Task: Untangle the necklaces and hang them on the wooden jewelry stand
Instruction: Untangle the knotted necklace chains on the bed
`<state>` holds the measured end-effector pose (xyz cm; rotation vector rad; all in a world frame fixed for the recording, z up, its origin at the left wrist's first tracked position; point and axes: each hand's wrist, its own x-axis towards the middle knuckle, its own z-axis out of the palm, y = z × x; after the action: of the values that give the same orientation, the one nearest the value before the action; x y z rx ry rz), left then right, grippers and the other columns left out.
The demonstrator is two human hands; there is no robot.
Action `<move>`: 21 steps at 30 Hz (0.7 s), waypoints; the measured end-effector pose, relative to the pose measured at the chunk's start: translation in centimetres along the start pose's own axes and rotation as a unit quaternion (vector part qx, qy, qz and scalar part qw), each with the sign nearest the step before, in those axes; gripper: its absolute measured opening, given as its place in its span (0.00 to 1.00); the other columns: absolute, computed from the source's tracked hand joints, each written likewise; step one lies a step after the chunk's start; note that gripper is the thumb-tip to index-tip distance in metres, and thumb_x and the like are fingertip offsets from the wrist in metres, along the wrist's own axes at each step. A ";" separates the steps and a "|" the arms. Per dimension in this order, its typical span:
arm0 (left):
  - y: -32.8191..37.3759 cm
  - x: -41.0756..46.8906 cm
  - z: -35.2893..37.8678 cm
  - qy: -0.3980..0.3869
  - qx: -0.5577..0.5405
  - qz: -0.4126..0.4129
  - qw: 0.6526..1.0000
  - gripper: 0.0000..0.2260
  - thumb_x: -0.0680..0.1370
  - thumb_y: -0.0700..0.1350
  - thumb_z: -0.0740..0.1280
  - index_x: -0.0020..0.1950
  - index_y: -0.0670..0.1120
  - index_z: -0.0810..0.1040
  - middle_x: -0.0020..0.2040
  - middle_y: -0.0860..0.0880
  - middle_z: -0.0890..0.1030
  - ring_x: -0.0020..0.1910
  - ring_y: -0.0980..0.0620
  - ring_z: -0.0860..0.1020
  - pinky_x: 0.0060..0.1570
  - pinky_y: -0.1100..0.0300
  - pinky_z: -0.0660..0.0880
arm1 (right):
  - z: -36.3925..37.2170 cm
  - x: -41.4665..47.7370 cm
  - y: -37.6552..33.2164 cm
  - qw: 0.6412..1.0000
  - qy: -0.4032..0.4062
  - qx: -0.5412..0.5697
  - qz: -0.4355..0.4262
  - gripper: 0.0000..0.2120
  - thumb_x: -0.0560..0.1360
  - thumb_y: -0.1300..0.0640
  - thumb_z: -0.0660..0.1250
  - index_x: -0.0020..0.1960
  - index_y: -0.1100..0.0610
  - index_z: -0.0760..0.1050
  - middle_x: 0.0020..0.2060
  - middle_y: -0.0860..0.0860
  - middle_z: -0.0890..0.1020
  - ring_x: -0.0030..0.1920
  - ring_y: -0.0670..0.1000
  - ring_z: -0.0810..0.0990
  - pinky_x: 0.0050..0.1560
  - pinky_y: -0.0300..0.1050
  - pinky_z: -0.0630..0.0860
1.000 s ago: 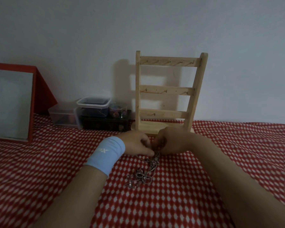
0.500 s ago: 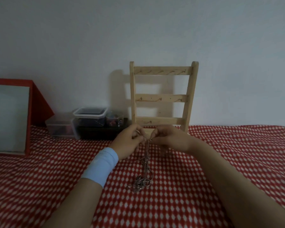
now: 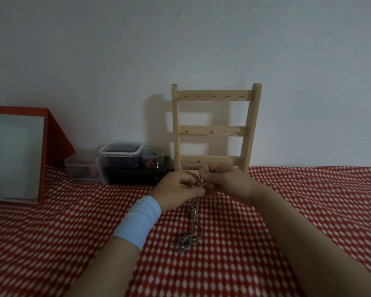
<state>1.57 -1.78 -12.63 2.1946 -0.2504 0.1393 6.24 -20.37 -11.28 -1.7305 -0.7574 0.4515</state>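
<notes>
Worked at a tabletop (image 3: 308, 211) under a red-and-white checked cloth. Noted a red-framed panel (image 3: 15, 157) propped at the far left against the wall. Faced the wooden jewelry stand (image 3: 214, 131), upright at the wall just beyond the hands, with three rungs of small hooks, all bare; judged no hanging done yet. Counted a huddle of containers left of the stand: a clear lidded tub (image 3: 120, 155) with dark contents, seemingly atop a low black box (image 3: 135, 174); a flatter clear box (image 3: 81, 168) beside them, contents too dim to name; a small round jar (image 3: 152, 160) of mixed coloured bits. Held the left hand (image 3: 176, 189), blue wristband (image 3: 139, 219) behind it, and the right hand (image 3: 227, 181) close together before the stand's base, each grip narrowed to a fingertip pinch on the top of the necklaces (image 3: 186, 241). Had the chains strung down from those pinches to a knotted clump resting on the cloth. Judged the main danger as pulling apart too hard: could cinch the knot tighter or snap a fine link. Could also lose a pinch and drop the lot into a worse heap.
</notes>
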 end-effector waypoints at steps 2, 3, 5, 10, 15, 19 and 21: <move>-0.3 0.0 -0.2 0.018 0.000 0.001 1.000 0.02 0.73 0.48 0.75 0.43 0.50 0.84 0.50 0.54 0.81 0.50 0.57 0.80 0.56 0.60 0.75 | -0.1 0.1 0.0 0.999 0.015 0.046 0.012 0.10 0.84 0.63 0.59 0.45 0.58 0.74 0.31 0.51 0.69 0.32 0.51 0.67 0.39 0.46 0.71; -0.4 0.0 -0.4 0.011 -0.006 0.001 1.000 0.02 0.73 0.47 0.75 0.44 0.51 0.85 0.49 0.55 0.82 0.50 0.58 0.80 0.56 0.61 0.75 | -0.1 0.1 -0.1 0.998 0.025 0.060 0.021 0.09 0.84 0.63 0.60 0.46 0.59 0.73 0.30 0.51 0.67 0.31 0.50 0.65 0.36 0.44 0.69; -0.4 -0.1 -1.0 -0.007 -0.008 0.000 1.000 0.02 0.73 0.48 0.75 0.44 0.53 0.85 0.48 0.56 0.84 0.49 0.59 0.81 0.56 0.62 0.74 | -0.2 0.0 -0.3 0.997 0.033 0.058 0.031 0.07 0.84 0.63 0.60 0.48 0.59 0.73 0.28 0.49 0.64 0.27 0.47 0.61 0.28 0.40 0.63; -0.7 -0.3 -2.0 -0.001 -0.013 -0.015 1.000 0.04 0.73 0.47 0.74 0.46 0.55 0.83 0.49 0.56 0.83 0.52 0.57 0.80 0.61 0.57 0.74 | -0.3 0.0 -0.5 0.997 0.059 -0.033 0.030 0.03 0.83 0.64 0.62 0.53 0.61 0.75 0.25 0.46 0.71 0.23 0.44 0.63 0.22 0.36 0.61; -0.2 -0.8 -2.1 -0.056 -0.086 -0.033 0.994 0.05 0.78 0.41 0.68 0.53 0.47 0.81 0.49 0.49 0.86 0.53 0.53 0.83 0.64 0.53 0.74 | -0.2 -0.1 -0.8 0.987 0.061 -0.148 -0.002 0.04 0.79 0.65 0.68 0.49 0.58 0.79 0.36 0.53 0.84 0.29 0.43 0.78 0.32 0.32 0.74; -0.3 -0.9 -1.7 -0.050 -0.090 -0.033 0.994 0.18 0.78 0.40 0.69 0.66 0.53 0.76 0.52 0.51 0.85 0.54 0.59 0.82 0.65 0.60 0.73 | -0.5 0.0 -0.8 0.970 0.056 -0.237 -0.008 0.03 0.75 0.61 0.75 0.48 0.55 0.86 0.46 0.47 0.87 0.48 0.40 0.84 0.51 0.27 0.76; -0.2 -1.0 -1.6 -0.047 -0.092 -0.032 0.994 0.26 0.77 0.40 0.70 0.73 0.54 0.68 0.52 0.53 0.85 0.53 0.63 0.81 0.59 0.71 0.72 | -0.4 -0.1 -1.0 0.966 0.072 -0.250 0.008 0.07 0.74 0.57 0.77 0.52 0.54 0.87 0.49 0.45 0.87 0.48 0.35 0.82 0.46 0.21 0.72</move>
<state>0.64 -0.25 -12.00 2.0245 -0.2365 -0.0229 6.22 -20.55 -10.22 -2.2119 -0.7961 0.1434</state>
